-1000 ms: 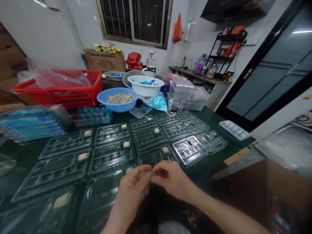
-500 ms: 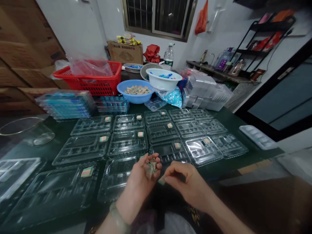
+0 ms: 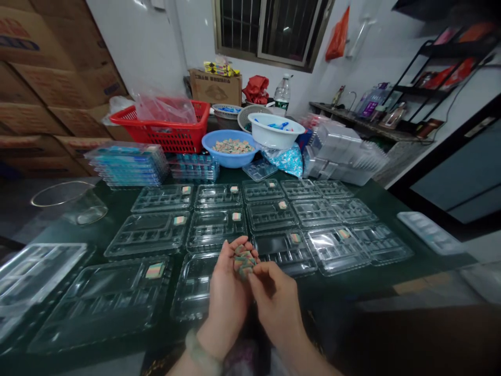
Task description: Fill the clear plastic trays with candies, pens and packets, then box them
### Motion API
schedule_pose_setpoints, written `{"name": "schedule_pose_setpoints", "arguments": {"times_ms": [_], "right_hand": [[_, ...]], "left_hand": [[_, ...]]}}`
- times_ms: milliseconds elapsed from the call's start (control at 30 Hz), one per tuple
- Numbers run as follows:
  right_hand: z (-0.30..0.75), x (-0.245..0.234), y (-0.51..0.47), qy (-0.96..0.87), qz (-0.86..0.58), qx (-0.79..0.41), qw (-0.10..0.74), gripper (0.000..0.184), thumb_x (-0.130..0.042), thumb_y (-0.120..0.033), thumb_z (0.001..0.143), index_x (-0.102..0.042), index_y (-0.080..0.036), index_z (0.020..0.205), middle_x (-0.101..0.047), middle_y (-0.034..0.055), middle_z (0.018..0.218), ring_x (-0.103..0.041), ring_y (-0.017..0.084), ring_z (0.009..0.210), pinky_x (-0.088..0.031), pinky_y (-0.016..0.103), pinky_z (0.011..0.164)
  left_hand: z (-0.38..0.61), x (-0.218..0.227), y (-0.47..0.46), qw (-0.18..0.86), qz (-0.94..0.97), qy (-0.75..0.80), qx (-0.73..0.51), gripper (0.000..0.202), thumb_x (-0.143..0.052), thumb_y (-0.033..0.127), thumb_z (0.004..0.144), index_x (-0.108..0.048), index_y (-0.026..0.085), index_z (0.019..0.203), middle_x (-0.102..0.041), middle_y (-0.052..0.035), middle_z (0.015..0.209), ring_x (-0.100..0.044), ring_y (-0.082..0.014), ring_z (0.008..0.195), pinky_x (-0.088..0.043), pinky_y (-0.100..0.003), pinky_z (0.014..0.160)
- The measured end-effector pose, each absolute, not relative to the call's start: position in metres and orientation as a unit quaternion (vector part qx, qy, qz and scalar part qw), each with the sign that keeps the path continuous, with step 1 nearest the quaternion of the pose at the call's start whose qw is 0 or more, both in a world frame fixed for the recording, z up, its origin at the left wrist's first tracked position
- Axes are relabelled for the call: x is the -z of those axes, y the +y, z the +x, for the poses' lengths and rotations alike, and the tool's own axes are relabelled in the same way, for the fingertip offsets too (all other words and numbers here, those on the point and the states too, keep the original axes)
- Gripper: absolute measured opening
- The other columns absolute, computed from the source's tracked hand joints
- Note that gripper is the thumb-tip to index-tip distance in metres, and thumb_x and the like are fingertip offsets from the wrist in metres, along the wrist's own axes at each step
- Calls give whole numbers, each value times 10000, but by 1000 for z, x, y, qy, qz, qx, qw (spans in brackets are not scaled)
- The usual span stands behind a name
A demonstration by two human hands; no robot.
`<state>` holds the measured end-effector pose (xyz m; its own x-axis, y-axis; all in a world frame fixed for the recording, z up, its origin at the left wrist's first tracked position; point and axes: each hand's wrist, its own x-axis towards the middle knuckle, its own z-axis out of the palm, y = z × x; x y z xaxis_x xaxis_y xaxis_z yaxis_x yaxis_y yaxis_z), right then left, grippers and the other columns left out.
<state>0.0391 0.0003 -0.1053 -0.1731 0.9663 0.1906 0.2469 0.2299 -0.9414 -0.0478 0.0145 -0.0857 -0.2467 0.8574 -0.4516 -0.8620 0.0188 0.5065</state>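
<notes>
- Since half a second ago the right hand (image 3: pixel 274 303) has closed in from 4 o'clock. Its fingertips (image 3: pixel 253 271) now meet the heap in the left hand (image 3: pixel 229 292), where a gap lay before.
- The left hand lies palm up, its fingers curled narrow into a cup that holds a small heap of striped blocks (image 3: pixel 244 258).
- The right fingers are drawn narrow, tips pressed on the heap's 5 o'clock edge; whether they grip a block cannot be told.
- Both hands hover over the near edge of a spread of clear trays (image 3: pixel 144 235), several holding one such block.
- At 12 o'clock, well apart, a blue bowl (image 3: pixel 229 159) holds more blocks. A white bowl (image 3: pixel 276 141) sits at its 2 o'clock and a red basket (image 3: pixel 168 138) at its 10 o'clock.
</notes>
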Motion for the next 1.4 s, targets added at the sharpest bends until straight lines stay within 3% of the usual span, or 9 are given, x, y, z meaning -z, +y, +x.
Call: {"name": "schedule_pose_setpoints", "arguments": {"times_ms": [200, 433, 700, 867, 1033, 1200, 1400], "right_hand": [[28, 106, 0, -636, -460, -429, 448, 131, -536, -195, 791, -544, -200, 922, -617, 12, 820, -579, 137, 728, -457, 223, 664], [20, 105, 1, -635, -450, -435, 453, 243, -539, -163, 783, -523, -210, 1021, -607, 13, 878, -574, 136, 763, -464, 230, 698], [19, 110, -2, -666, -413, -372, 497, 73, -508, -143, 802, -522, -198, 847, -547, 21, 823, -535, 140, 763, -444, 252, 685], [21, 110, -1, -684, -367, -356, 521, 82, -478, -130, 804, -507, -196, 844, -537, 39, 868, -528, 157, 823, -435, 290, 755], [29, 104, 3, -645, -381, -434, 500, 49, -518, -149, 794, -504, -195, 799, -551, 16, 815, -544, 146, 801, -436, 268, 756], [45, 95, 11, -586, -375, -533, 482, 58, -574, -190, 778, -517, -187, 778, -575, 20, 845, -558, 153, 848, -447, 254, 754], [61, 74, 18, -700, -383, -474, 372, 113, -542, -144, 790, -579, -210, 873, -604, -13, 813, -550, 120, 718, -428, 221, 645]], "left_hand": [[-53, 85, 9, 566, 46, 387, -727, 349, -502, 452, 780, -593, 161, 951, -575, -47, 834, -551, -144, 749, -459, -252, 700], [-56, 88, 6, 556, 84, 386, -731, 377, -457, 478, 799, -579, 168, 977, -586, -53, 825, -561, -165, 760, -458, -272, 700], [-58, 83, 7, 584, 15, 364, -726, 368, -487, 462, 781, -593, 147, 939, -590, -60, 790, -567, -164, 737, -480, -277, 690], [-59, 80, 8, 629, 5, 345, -697, 381, -509, 454, 766, -599, 127, 940, -597, -83, 778, -572, -181, 711, -486, -305, 665], [-62, 83, 11, 680, -58, 320, -657, 343, -510, 415, 771, -592, 114, 914, -588, -105, 765, -582, -213, 704, -487, -350, 647], [-64, 83, 13, 686, -74, 306, -656, 320, -492, 376, 791, -593, 85, 875, -572, -114, 738, -581, -203, 711, -478, -308, 649], [-59, 80, 11, 706, -30, 317, -633, 344, -479, 415, 795, -614, 101, 833, -578, -89, 729, -569, -182, 652, -468, -303, 617]]}}
